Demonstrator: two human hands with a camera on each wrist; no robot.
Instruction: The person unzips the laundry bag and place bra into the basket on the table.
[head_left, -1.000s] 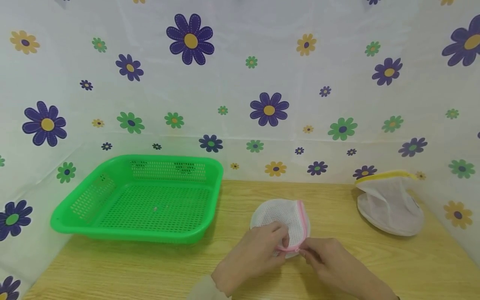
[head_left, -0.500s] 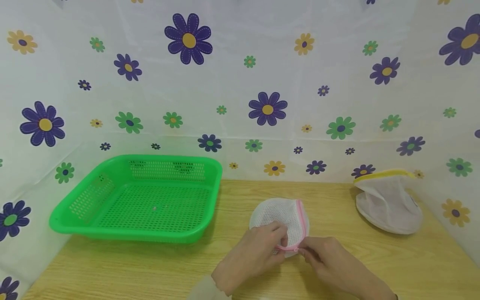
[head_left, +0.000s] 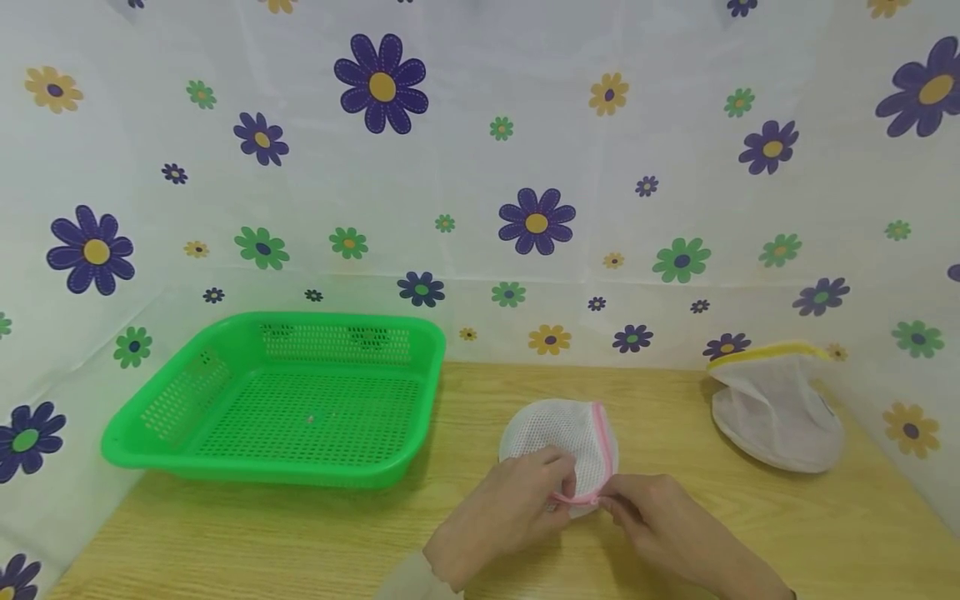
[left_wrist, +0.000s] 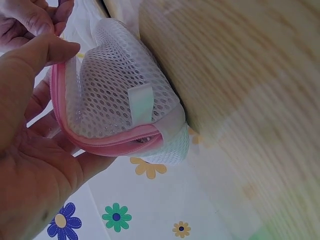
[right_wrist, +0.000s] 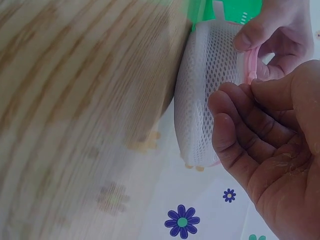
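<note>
Pink-zipped bag (head_left: 551,427), one — left hand (head_left: 512,500) gripping it, right hand (head_left: 666,518) pinching its zip (left_wrist: 109,145), one basket (head_left: 285,473)

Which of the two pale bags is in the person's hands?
The mesh bag with the pink zipper: the left hand grips it and the right hand pinches at the zipper. The other, the yellow-edged bag, sits apart to the right, untouched.

On the left side of the wood-patterned surface (head_left: 300,542) there stands a green plastic basket (head_left: 255,473), rectangular, with many small holes in its walls and its bottom. Far on the right lies a whitish bag (head_left: 780,425), its yellow edge (head_left: 765,352) raised above the rounded lower part. Behind them hangs a white sheet (head_left: 450,175), printed with purple, green and yellow flowers.
</note>
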